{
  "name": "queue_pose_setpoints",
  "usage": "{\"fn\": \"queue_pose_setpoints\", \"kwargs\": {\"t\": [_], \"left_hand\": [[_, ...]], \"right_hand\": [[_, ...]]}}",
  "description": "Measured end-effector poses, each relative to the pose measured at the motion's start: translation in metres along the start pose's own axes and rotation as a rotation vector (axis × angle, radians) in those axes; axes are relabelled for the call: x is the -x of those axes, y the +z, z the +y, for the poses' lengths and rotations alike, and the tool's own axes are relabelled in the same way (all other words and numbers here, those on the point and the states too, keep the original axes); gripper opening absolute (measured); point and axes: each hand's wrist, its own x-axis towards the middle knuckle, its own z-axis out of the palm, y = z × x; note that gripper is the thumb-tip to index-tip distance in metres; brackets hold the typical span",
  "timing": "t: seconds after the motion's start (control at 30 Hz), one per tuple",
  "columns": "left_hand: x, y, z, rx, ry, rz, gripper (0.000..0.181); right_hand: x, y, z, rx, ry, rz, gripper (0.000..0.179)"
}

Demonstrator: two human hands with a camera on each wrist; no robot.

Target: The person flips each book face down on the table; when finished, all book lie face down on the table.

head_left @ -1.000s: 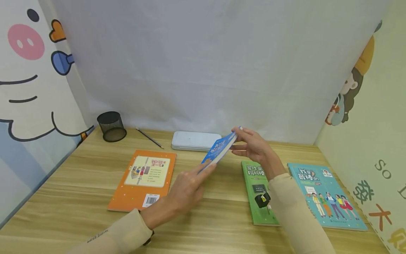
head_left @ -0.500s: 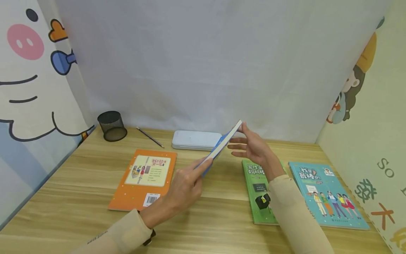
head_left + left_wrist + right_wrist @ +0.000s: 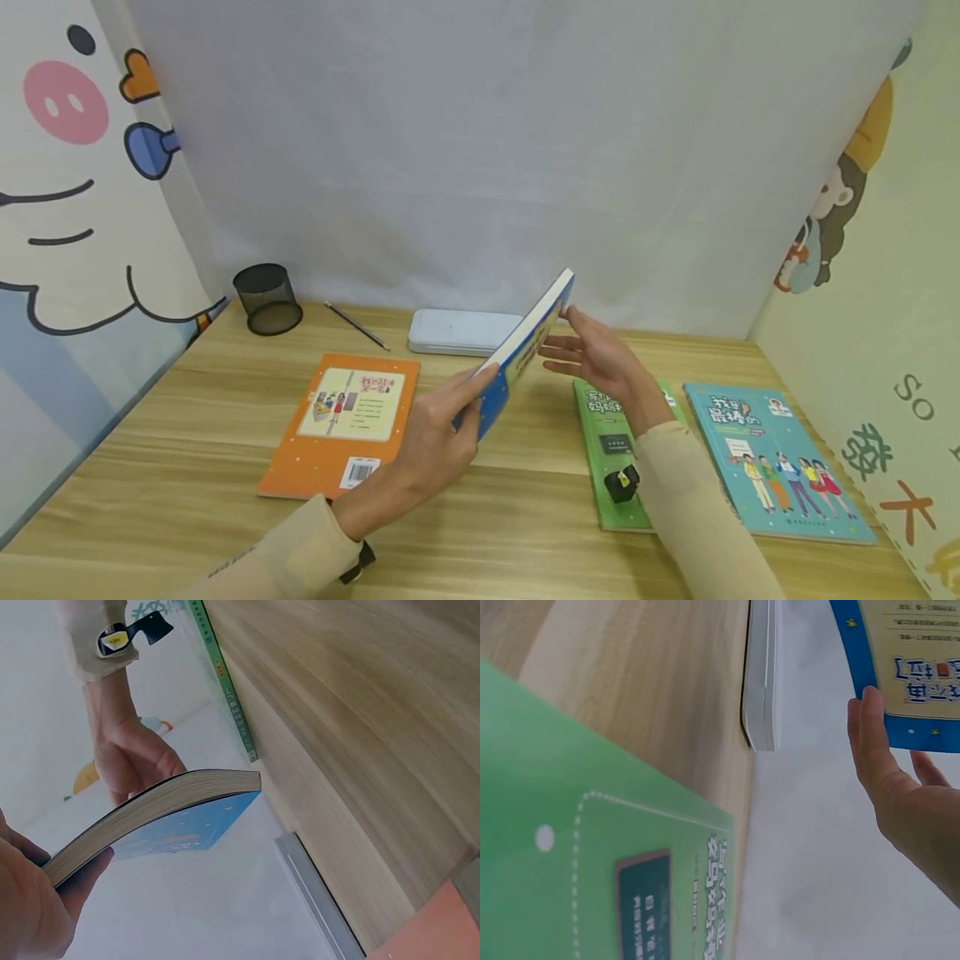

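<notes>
A blue paperback book (image 3: 525, 354) is held up at a tilt over the table, its cream-panelled cover facing right and its page edges upward. My left hand (image 3: 435, 442) pinches its lower end; the left wrist view shows thumb and fingers on either side of the page block (image 3: 180, 793). At the upper end, my right hand (image 3: 600, 358) touches the book near a corner, fingers extended. In the right wrist view, fingertips of the right hand (image 3: 900, 787) lie against the blue cover (image 3: 922, 735).
An orange book (image 3: 345, 425) lies at left; a green book (image 3: 611, 462) and a teal book (image 3: 780, 467) lie at right. Along the back are a black mesh pencil cup (image 3: 267, 300), a pencil (image 3: 357, 326) and a pale flat case (image 3: 457, 332). A curtain (image 3: 480, 167) hangs behind.
The blue book has turned about its length, so its page edges rose and the other cover now faces right. The right hand's fingers have loosened from its upper end.
</notes>
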Motion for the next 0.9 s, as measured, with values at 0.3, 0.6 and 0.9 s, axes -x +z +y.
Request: {"fn": "queue_pose_setpoints", "kwargs": {"t": [0.3, 0.6, 0.9], "left_hand": [[-0.004, -0.004, 0.009, 0.199, -0.193, 0.024, 0.05], [-0.006, -0.008, 0.014, 0.325, -0.323, 0.065, 0.049], [-0.006, -0.008, 0.015, 0.346, -0.364, 0.065, 0.048]], "right_hand": [[0.0, 0.001, 0.011, -0.027, -0.069, -0.027, 0.061], [0.0, 0.005, 0.016, -0.189, -0.094, -0.026, 0.068], [0.002, 0.01, 0.019, -0.213, -0.106, -0.003, 0.07]]}}
